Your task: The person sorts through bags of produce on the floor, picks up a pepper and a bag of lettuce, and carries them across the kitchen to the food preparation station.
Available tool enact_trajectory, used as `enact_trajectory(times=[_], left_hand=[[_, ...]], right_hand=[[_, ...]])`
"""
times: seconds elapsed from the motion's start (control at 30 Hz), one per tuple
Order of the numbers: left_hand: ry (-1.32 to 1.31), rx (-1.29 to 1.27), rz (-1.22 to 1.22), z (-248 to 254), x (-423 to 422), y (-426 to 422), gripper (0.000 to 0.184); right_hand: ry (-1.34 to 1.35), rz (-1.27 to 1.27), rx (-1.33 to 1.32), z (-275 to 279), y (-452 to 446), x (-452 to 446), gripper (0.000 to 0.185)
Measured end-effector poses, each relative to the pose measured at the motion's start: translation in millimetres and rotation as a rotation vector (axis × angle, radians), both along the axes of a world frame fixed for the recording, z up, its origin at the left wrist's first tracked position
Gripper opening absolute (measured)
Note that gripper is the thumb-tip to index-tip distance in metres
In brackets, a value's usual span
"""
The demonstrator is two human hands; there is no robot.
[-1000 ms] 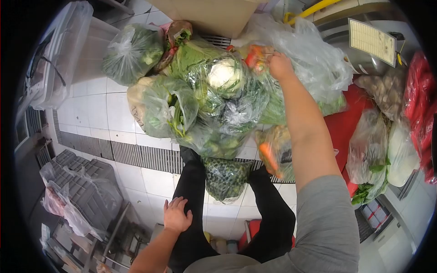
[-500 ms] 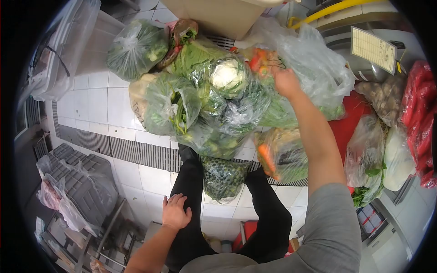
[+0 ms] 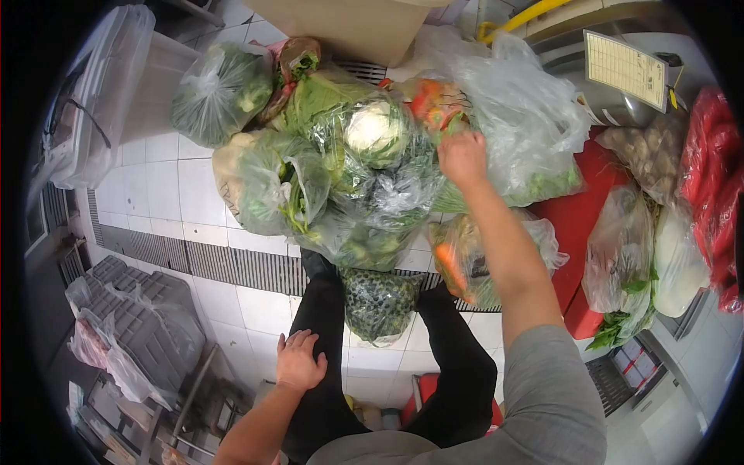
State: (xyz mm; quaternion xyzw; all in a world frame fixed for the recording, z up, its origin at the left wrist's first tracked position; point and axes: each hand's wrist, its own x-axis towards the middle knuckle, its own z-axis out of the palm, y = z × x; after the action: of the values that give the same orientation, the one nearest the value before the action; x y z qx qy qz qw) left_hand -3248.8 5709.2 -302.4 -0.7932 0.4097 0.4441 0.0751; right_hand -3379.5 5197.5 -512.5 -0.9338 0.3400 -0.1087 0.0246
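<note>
My left hand (image 3: pixel 301 359) lies flat on my left thigh, fingers spread and holding nothing. Over the pile of bagged vegetables, my right hand (image 3: pixel 463 159) has its fingers curled together; what they grip, if anything, is hidden beneath them. Just beyond it is a clear bag of red and orange vegetables (image 3: pixel 434 102). Left of that hand sits a wrapped cauliflower (image 3: pixel 375 129), with bagged leafy greens (image 3: pixel 283 182) further left. A bag with carrots (image 3: pixel 449 267) lies under my right forearm. Between my feet rests a bag of small dark green pieces (image 3: pixel 380 306).
A beige bin (image 3: pixel 349 27) stands behind the pile. Grey crates (image 3: pixel 143 325) are at the lower left. To the right are a red box or board (image 3: pixel 570 225), bagged brown roots (image 3: pixel 649 151) and a red bag (image 3: pixel 713 194). A drain grate (image 3: pixel 209 260) crosses the tiled floor.
My right hand has moved slightly left and toward me, away from the red and orange vegetables. The view has turned a little. My left hand stays on my thigh.
</note>
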Motion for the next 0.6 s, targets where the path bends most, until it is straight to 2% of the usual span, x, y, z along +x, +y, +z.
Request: enact_trajectory(times=[0.07, 0.1, 0.17, 0.3, 0.37, 0.4, 0.47, 0.5, 0.57, 0.6], left_hand=[[0.002, 0.008, -0.005, 0, -1, -2, 0.048], [0.001, 0.018, -0.008, 0, -1, -3, 0.049], [0.001, 0.017, -0.010, 0, -1, -3, 0.049], [0.017, 0.040, -0.006, -1, 0, -4, 0.049], [0.014, 0.045, -0.018, -1, 0, -5, 0.049], [0.012, 0.052, -0.028, -1, 0, -5, 0.049], [0.011, 0.046, -0.026, -3, 2, -4, 0.049], [0.012, 0.040, -0.021, -3, 3, -2, 0.049], [0.005, 0.039, -0.022, -4, 4, 1, 0.048], [-0.001, 0.031, -0.023, -4, 4, 2, 0.048]], right_hand=[[0.337, 0.142, 0.260, 6, 4, -17, 0.012], [0.339, 0.139, 0.256, -4, 12, -34, 0.012], [0.144, 0.012, 0.560, -31, 34, -69, 0.012], [0.249, 0.168, 0.437, 32, 40, -69, 0.014], [-0.041, 0.157, 0.196, 40, 38, -50, 0.019], [-0.042, 0.154, 0.196, 44, 34, -37, 0.019], [-0.217, 0.092, -0.005, 40, 17, -6, 0.025], [-0.220, 0.090, 0.000, 26, 3, 5, 0.025], [-0.015, -0.020, 0.291, -4, -27, 23, 0.030], [-0.015, -0.020, 0.294, 2, -34, 35, 0.030]])
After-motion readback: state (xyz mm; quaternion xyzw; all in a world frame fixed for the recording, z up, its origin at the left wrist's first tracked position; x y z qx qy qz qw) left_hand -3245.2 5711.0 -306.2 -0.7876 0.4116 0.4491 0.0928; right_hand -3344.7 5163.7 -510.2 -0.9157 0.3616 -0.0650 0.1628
